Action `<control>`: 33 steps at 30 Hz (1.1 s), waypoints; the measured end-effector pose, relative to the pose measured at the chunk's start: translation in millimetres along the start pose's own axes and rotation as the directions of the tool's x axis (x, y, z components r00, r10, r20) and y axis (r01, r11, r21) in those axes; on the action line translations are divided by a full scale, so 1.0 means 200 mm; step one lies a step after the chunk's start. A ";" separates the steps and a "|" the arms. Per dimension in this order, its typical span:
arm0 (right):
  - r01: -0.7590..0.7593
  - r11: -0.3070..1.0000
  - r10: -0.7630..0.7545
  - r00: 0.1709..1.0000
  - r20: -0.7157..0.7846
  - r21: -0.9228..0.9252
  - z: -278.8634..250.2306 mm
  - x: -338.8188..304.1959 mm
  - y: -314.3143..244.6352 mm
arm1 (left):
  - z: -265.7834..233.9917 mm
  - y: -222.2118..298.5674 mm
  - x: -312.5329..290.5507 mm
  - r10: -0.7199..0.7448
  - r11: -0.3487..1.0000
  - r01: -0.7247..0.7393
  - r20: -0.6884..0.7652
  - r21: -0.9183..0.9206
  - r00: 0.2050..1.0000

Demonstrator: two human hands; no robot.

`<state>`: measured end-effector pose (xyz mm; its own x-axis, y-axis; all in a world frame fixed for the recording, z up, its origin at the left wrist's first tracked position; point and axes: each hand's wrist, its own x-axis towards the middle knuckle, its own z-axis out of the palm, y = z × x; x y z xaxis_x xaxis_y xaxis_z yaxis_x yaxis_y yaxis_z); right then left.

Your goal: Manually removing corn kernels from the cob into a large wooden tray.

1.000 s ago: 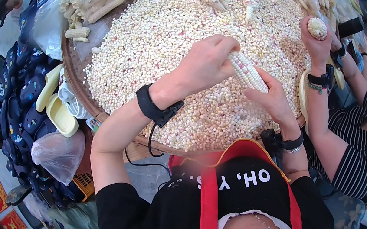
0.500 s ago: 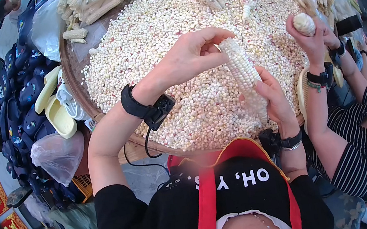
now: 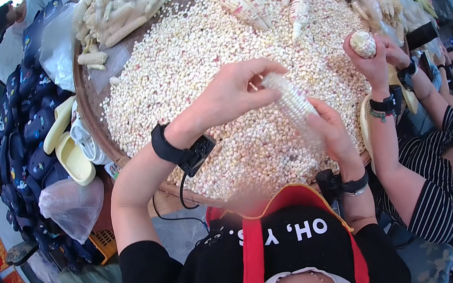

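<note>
A pale ear of corn (image 3: 295, 100) slants above a broad heap of loose corn kernels (image 3: 189, 83). My right hand (image 3: 330, 127) is wrapped around its lower part, nearer to me. At its upper left end, my left hand (image 3: 245, 88) is curled with thumb and fingers on either side of the tip. The ear's near end is blurred. Beneath both hands, the kernels, mostly white with some pinkish ones, fill a large round tray (image 3: 83, 95).
Several speckled ears (image 3: 299, 12) lie at the tray's far side. Bare cobs in a plastic bag (image 3: 124, 11) rest at the far left. At right, a co-worker's hands (image 3: 368, 60) hold another ear. Dark blue clogs (image 3: 32, 116) are stacked left of the tray.
My left hand and the ear's upper end have moved down, nearer to me. The ear is more tilted, and both hands stay on it. The co-worker's hands sit slightly lower and further left.
</note>
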<state>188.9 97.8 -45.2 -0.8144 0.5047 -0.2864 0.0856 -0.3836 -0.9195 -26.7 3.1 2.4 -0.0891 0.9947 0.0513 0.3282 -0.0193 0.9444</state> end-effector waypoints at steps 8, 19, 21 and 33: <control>0.051 0.970 -0.071 0.995 -0.075 -0.238 0.06 0.00 -0.06 | 0.05 -0.03 0.01 0.221 0.943 -0.196 -0.062 0.270 0.973; -0.072 0.994 0.070 0.997 0.028 0.080 0.04 -0.01 -0.09 | 0.02 -0.02 0.04 0.142 0.989 -0.146 -0.225 0.000 0.964; -0.044 0.975 0.037 0.999 0.037 0.217 0.04 0.00 -0.10 | 0.00 0.00 0.04 0.078 0.993 -0.096 -0.239 -0.064 0.968; 0.001 0.997 0.000 1.000 -0.018 0.077 0.04 0.00 -0.07 | -0.01 0.07 0.02 0.105 0.994 -0.103 -0.044 0.035 0.994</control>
<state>184.1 97.5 -29.3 -0.8037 0.5186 -0.2917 0.0404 -0.4415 -0.8963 -25.1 7.4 17.3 -0.0953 0.9819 0.1640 0.3688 -0.1182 0.9220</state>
